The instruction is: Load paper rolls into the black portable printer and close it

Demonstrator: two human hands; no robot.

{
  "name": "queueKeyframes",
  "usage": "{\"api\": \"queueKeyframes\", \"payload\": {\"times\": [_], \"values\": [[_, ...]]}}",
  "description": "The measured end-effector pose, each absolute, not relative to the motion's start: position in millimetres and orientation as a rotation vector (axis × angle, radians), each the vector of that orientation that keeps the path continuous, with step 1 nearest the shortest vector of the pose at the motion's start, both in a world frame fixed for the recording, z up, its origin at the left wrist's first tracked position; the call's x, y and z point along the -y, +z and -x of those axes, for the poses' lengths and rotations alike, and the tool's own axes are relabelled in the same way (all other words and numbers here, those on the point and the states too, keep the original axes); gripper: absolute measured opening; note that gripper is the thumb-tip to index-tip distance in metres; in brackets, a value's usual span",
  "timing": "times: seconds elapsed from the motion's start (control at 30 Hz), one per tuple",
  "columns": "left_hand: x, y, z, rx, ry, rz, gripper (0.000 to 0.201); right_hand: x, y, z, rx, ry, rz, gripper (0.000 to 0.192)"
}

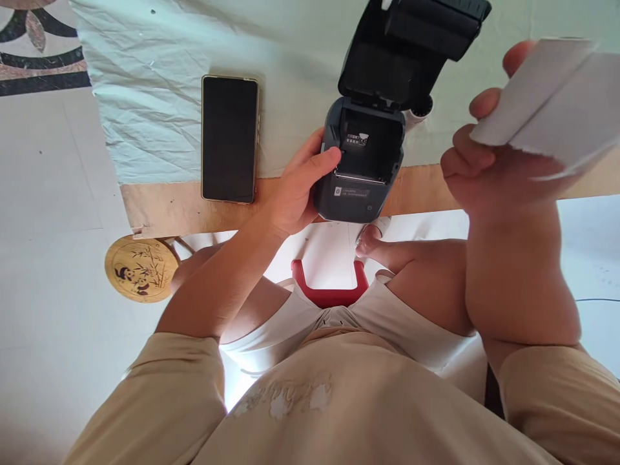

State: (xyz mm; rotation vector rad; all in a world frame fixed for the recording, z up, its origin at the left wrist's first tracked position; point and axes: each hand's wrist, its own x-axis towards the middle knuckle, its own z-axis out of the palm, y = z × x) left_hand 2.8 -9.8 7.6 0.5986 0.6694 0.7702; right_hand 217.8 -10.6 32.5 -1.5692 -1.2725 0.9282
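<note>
as left hand (295,194) steadies printer (361,161), right hand (489,168) lifts paper (547,103)

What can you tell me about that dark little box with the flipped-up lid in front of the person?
The small printer is a dark grey, rounded plastic box. Its lid is hinged at the far side and stands open, showing an empty dark compartment with a small white label inside. A pale label strip and a small round button mark its near face. It sits upright at the near edge of a pale sheet over brown board. The left hand grips its left side, thumb on the rim.
</note>
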Motion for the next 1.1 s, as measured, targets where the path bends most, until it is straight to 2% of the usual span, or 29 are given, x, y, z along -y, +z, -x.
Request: {"api": "queueKeyframes", "payload": {"times": [0.07, 0.13, 0.3, 0.43, 0.57, 0.83, 1.0, 1.1], "values": [[9.0, 8.2, -3.6, -0.692, 0.755, -0.567, 0.026, 2.0, 22.6, -224.7, 0.832, 1.087, 1.551, 0.033], [8.4, 8.9, -4.7, -0.715, 0.746, -0.552, 0.023, -3.6, 10.7, -229.0, 0.704, 1.039, 1.565, 0.020], [8.5, 8.6, -6.1, -0.666, 0.773, -0.617, 0.019, -4.0, -7.0, -231.1, 0.899, 0.770, 1.608, 0.014], [8.9, 8.1, -4.9, -0.649, 0.758, -0.614, 0.022, -1.4, -4.6, -234.4, 1.202, 0.477, 1.651, 0.025], [8.4, 8.9, -4.1, -0.664, 0.746, -0.596, 0.024, -1.2, -0.9, -237.9, 1.544, 0.192, 1.716, 0.018], [8.3, 10.0, -4.7, -0.685, 0.766, -0.549, 0.029, -1.3, -2.5, -240.6, 1.652, 0.144, 1.712, 0.047], [8.2, 13.8, -7.3, -0.695, 0.777, -0.547, 0.026, -3.5, -4.9, -241.7, 1.803, 0.163, 1.738, 0.052], [8.1, 13.7, -9.1, -0.725, 0.809, -0.518, 0.023, -2.1, -0.6, -239.7, 1.806, 0.076, 1.684, 0.062]]}}
